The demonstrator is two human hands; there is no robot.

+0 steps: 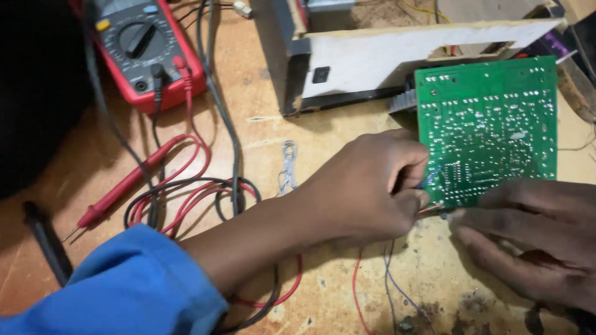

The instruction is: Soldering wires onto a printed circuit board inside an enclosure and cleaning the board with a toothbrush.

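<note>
Pinching thin wires (428, 180) at the green circuit board (486, 127), left hand (366, 186) fingers clamped; right hand (528, 236) flat below it, fingers together: keep steady.

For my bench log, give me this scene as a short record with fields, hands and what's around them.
left hand: fingers pinched at the lower left edge of the green circuit board, solder side up
right hand: resting flat on the bench by the board's lower edge
meter: red multimeter, top left
probe: red probe lying on the wooden bench
</note>
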